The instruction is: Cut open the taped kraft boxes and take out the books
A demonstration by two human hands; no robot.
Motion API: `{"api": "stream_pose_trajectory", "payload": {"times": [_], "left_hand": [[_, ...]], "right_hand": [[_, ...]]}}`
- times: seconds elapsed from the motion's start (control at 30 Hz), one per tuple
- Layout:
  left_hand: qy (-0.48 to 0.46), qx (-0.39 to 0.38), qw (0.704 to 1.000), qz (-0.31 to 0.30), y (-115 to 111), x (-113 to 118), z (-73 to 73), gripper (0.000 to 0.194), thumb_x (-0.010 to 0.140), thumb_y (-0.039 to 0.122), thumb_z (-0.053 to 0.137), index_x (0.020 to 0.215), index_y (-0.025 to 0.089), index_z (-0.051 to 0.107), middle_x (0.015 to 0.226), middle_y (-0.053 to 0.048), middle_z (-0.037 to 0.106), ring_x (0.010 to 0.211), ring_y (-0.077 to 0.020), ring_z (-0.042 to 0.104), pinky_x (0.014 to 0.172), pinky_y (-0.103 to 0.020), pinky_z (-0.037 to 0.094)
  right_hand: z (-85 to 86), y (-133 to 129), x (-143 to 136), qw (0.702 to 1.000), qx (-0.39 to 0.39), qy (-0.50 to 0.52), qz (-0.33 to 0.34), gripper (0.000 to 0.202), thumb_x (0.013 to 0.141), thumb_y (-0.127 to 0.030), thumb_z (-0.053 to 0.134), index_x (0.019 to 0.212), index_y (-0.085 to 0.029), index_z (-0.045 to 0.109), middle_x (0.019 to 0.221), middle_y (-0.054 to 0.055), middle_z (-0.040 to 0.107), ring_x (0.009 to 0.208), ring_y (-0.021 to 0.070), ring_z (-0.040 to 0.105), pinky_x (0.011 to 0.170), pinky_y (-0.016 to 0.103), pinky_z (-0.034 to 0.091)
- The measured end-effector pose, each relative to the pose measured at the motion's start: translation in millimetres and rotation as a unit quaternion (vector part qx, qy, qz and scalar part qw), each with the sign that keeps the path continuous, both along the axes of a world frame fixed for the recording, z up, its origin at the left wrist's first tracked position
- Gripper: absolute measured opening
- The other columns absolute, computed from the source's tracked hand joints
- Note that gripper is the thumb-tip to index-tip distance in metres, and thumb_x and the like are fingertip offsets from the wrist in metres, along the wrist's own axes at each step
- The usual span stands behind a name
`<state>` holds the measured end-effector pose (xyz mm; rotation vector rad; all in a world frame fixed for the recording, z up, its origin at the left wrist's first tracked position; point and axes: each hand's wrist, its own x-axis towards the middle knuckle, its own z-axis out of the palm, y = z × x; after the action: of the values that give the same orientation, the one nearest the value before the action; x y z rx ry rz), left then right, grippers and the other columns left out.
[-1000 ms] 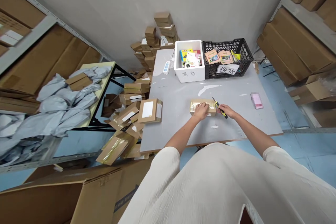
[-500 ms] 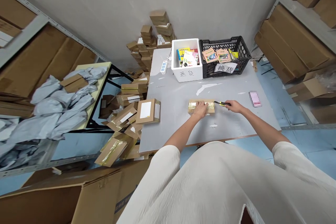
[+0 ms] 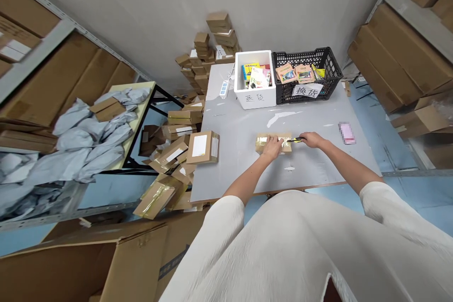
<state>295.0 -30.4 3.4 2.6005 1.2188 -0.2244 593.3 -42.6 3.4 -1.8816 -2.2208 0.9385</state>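
A small cardboard box [image 3: 287,149] with shiny tape along its top lies on the grey table [image 3: 244,170] in front of me. My left hand [image 3: 272,146] holds it down, its fingers bent over the taped top. From the right, my right hand [image 3: 311,139] grips a black and yellow utility knife [image 3: 297,139]. The blade end reaches over the right part of the box, at the tape, close to my left fingers. How deep the blade sits cannot be made out.
A labelled carton [image 3: 202,147] stands at the table's left edge. Behind are a white foam box [image 3: 255,99] and a black crate [image 3: 331,82], both holding colourful packs. A power strip [image 3: 224,88] lies beside them; a pink pixelated item [image 3: 347,133] is at right. Cartons [image 3: 155,198] pile up left.
My right hand has brought the knife leftward, so its tip now lies over the box's tape instead of at its right end. The left hand stays on the box. The view has shifted slightly.
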Motion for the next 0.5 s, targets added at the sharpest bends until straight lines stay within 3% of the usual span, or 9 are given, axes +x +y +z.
{"api": "stream_pose_trajectory", "payload": {"times": [0.1, 0.27, 0.5], "left_hand": [[-0.008, 0.001, 1.0, -0.001, -0.5, -1.0, 1.5, 0.056, 0.09, 0.021, 0.082, 0.14, 0.027, 0.058, 0.141, -0.012, 0.062, 0.128, -0.0315, 0.067, 0.135, -0.053, 0.019], [0.013, 0.007, 1.0, 0.001, -2.1, -0.6, 2.9, 0.054, 0.092, 0.02, 0.08, 0.141, 0.024, 0.058, 0.14, -0.013, 0.062, 0.126, -0.0301, 0.069, 0.135, -0.052, 0.018], [0.009, 0.001, 1.0, 0.006, -3.2, 2.0, 1.3, 0.054, 0.091, 0.022, 0.082, 0.14, 0.026, 0.059, 0.141, -0.012, 0.063, 0.126, -0.0309, 0.068, 0.136, -0.056, 0.016]], "right_hand": [[-1.2, 0.5, -5.6, 0.999, -0.023, 0.016, -0.016, 0.022, 0.096, -0.046, 0.068, 0.104, -0.03, 0.081, 0.103, 0.008, 0.081, 0.098, 0.0309, 0.072, 0.091, 0.04, 0.053], [6.3, -7.7, -7.4, 0.989, -0.131, 0.052, -0.045, 0.019, 0.095, -0.046, 0.07, 0.097, -0.029, 0.08, 0.084, 0.003, 0.077, 0.082, 0.0246, 0.069, 0.081, 0.035, 0.054], [9.7, -44.6, 4.5, 0.964, -0.209, 0.151, -0.067, 0.035, 0.091, -0.061, 0.073, 0.087, -0.026, 0.071, 0.074, 0.002, 0.072, 0.065, 0.0186, 0.065, 0.061, 0.029, 0.053]]}}
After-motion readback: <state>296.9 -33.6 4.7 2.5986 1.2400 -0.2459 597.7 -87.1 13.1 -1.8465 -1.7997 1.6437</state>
